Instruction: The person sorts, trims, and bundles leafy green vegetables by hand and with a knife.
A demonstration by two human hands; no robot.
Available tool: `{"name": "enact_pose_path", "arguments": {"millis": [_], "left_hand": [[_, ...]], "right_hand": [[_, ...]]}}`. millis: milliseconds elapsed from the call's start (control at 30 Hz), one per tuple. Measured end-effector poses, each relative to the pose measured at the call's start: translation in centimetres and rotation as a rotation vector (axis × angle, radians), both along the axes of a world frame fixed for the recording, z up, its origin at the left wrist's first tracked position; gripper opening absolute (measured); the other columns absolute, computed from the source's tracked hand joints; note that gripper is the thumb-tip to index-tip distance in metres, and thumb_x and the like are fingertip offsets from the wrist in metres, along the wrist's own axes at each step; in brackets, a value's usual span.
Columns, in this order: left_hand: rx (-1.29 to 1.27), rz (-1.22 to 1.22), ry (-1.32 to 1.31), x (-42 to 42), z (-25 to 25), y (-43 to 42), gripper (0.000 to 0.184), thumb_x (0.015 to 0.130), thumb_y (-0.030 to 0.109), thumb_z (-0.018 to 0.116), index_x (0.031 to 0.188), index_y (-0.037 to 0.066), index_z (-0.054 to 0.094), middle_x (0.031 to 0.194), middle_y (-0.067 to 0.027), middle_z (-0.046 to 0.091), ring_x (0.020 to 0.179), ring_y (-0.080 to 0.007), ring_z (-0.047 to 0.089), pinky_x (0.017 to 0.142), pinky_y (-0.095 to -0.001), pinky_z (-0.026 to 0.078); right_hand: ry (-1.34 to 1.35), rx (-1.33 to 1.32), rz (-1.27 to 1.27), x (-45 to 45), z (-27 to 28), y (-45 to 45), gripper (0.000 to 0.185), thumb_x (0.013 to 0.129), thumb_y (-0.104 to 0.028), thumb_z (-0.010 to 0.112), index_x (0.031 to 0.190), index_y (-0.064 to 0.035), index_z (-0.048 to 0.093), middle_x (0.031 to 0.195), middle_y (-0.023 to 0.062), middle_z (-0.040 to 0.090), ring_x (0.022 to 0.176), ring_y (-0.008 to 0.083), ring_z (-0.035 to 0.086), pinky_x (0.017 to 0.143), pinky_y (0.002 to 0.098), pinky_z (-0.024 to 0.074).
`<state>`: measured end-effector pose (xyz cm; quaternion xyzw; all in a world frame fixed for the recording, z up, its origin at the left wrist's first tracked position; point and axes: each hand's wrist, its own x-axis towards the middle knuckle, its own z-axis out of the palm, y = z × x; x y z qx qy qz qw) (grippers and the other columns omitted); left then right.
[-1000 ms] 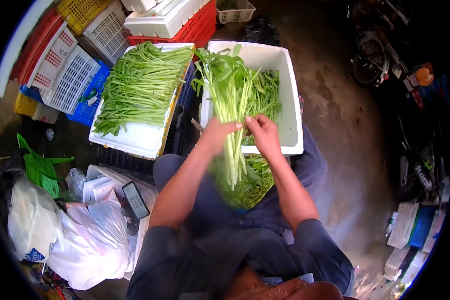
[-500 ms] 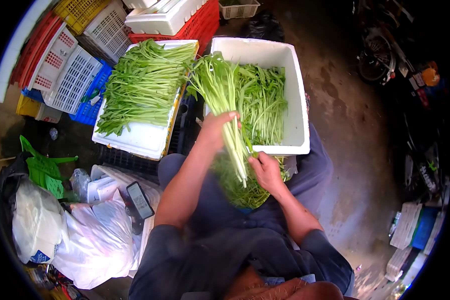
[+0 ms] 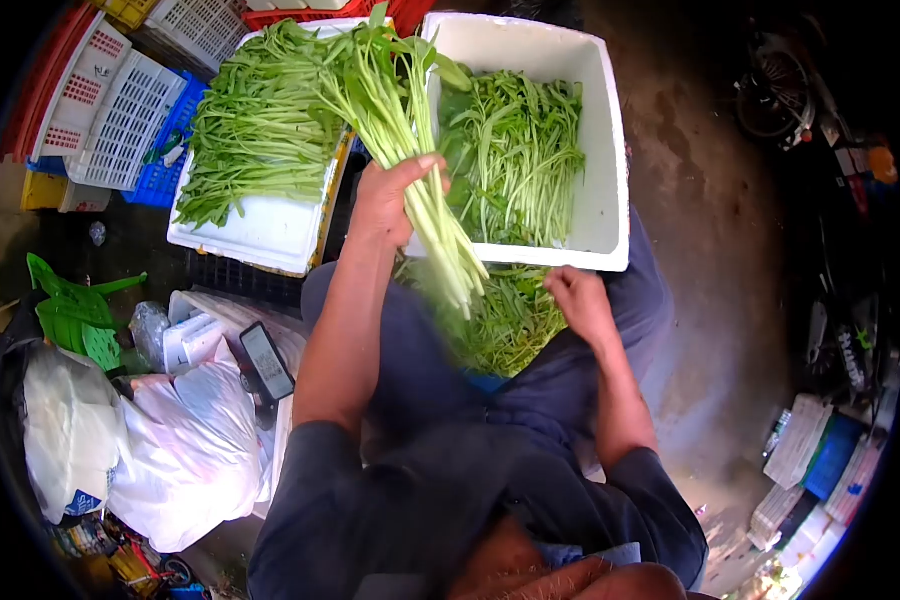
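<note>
By the white foam box (image 3: 602, 150), the left hand (image 3: 392, 198) squeezes a bunch of water spinach (image 3: 398, 130); the right hand (image 3: 583, 303) is curled, but I can't tell if it's pinching anything.

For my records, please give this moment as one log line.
left hand: holds leafy bunch | right hand: apart from bunch, grip unclear | white box: greens inside

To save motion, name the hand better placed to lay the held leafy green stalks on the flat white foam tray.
Likely the left hand: it grips the stalks and is nearer the tray than the right hand.
</note>
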<state>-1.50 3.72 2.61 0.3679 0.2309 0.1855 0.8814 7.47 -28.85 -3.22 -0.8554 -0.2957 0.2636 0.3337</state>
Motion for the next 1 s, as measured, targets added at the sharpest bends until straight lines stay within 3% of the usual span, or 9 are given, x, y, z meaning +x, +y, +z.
{"name": "enact_pose_path", "arguments": {"millis": [67, 267, 367, 500, 567, 767, 867, 900, 1000], "left_hand": [[0.008, -0.015, 0.021, -0.1, 0.1, 0.0, 0.027, 0.085, 0.008, 0.072, 0.107, -0.003, 0.062, 0.088, -0.0124, 0.067, 0.073, -0.0243, 0.068, 0.065, -0.036, 0.057], [0.063, 0.006, 0.153, 0.4, 0.2, 0.2, 0.029, 0.083, 0.007, 0.072, 0.108, -0.005, 0.062, 0.087, -0.0134, 0.068, 0.071, -0.0249, 0.067, 0.064, -0.0367, 0.056], [0.088, 0.019, 0.253, 0.9, 0.3, 0.6, 0.03, 0.081, 0.007, 0.073, 0.107, -0.005, 0.062, 0.087, -0.0138, 0.067, 0.072, -0.025, 0.067, 0.064, -0.0375, 0.056], [0.03, 0.042, 0.324, 1.1, 0.2, 1.3, 0.033, 0.08, 0.011, 0.077, 0.106, -0.004, 0.063, 0.088, -0.0127, 0.069, 0.072, -0.0212, 0.067, 0.066, -0.0352, 0.056], [0.019, 0.054, 0.289, 1.2, -0.4, 1.6, 0.034, 0.08, 0.012, 0.078, 0.106, -0.004, 0.063, 0.088, -0.013, 0.069, 0.072, -0.0212, 0.067, 0.066, -0.0353, 0.056], [-0.032, 0.08, 0.238, 1.5, -0.8, 1.8, 0.034, 0.08, 0.013, 0.079, 0.106, -0.003, 0.063, 0.088, -0.013, 0.069, 0.071, -0.0219, 0.067, 0.064, -0.0363, 0.057], [-0.028, 0.071, 0.25, 1.3, -0.4, 1.6, 0.032, 0.081, 0.012, 0.076, 0.106, -0.003, 0.063, 0.087, -0.0127, 0.068, 0.072, -0.0224, 0.067, 0.064, -0.0362, 0.057], [-0.022, 0.062, 0.252, 1.2, -0.4, 1.6, 0.031, 0.082, 0.012, 0.075, 0.106, -0.003, 0.063, 0.087, -0.0125, 0.067, 0.072, -0.0227, 0.067, 0.064, -0.0357, 0.057], [-0.008, 0.054, 0.208, 1.2, -0.1, 1.0, 0.025, 0.084, 0.01, 0.073, 0.103, -0.003, 0.064, 0.086, -0.0116, 0.067, 0.071, -0.0218, 0.067, 0.061, -0.0343, 0.056]], "right_hand": [[0.035, 0.034, -0.044, 2.5, 1.2, 3.3, 0.021, 0.097, -0.017, 0.061, 0.099, 0.0032, 0.065, 0.075, 0.0057, 0.063, 0.062, 0.0077, 0.055, 0.058, 0.0256, 0.0473], [0.396, 0.15, -0.139, 11.2, -10.9, 14.2, 0.018, 0.089, -0.015, 0.066, 0.091, 0.002, 0.068, 0.069, 0.0099, 0.064, 0.059, 0.0188, 0.064, 0.058, 0.0313, 0.0517], [0.309, -0.252, 0.113, 13.6, -22.1, 17.4, 0.012, 0.087, -0.009, 0.064, 0.086, 0.0006, 0.071, 0.068, 0.0092, 0.064, 0.059, 0.0184, 0.064, 0.057, 0.03, 0.0523], [0.114, -0.287, 0.446, 13.3, -34.7, 17.8, 0.024, 0.084, -0.02, 0.068, 0.071, -0.0001, 0.068, 0.063, 0.015, 0.065, 0.054, 0.0259, 0.065, 0.054, 0.0353, 0.0533], [0.042, -0.323, 0.501, 13.2, -36.3, 18.2, 0.031, 0.084, -0.024, 0.069, 0.064, -0.0001, 0.065, 0.06, 0.0173, 0.065, 0.053, 0.0285, 0.065, 0.053, 0.0377, 0.0535], [0.191, -0.443, 0.058, 13.8, -26.5, 20.2, 0.031, 0.089, -0.016, 0.065, 0.064, 0.002, 0.061, 0.06, 0.0172, 0.064, 0.051, 0.0272, 0.065, 0.046, 0.0411, 0.0512], [0.699, -0.059, -0.321, 15.8, -22.8, 18.0, 0.019, 0.092, -0.012, 0.06, 0.079, 0.0028, 0.061, 0.066, 0.0138, 0.064, 0.046, 0.0242, 0.06, 0.046, 0.0413, 0.0519], [0.762, -0.014, -0.433, 16.1, -20.1, 17.5, 0.013, 0.095, -0.013, 0.057, 0.093, -0.0004, 0.056, 0.073, 0.0097, 0.062, 0.045, 0.0201, 0.053, 0.055, 0.0414, 0.0562], [0.924, 0.322, -0.513, 14.6, -13.2, 14.6, 0.009, 0.098, -0.008, 0.049, 0.1, 0.0007, 0.052, 0.075, 0.0101, 0.059, 0.05, 0.0186, 0.05, 0.069, 0.0404, 0.058]]}}
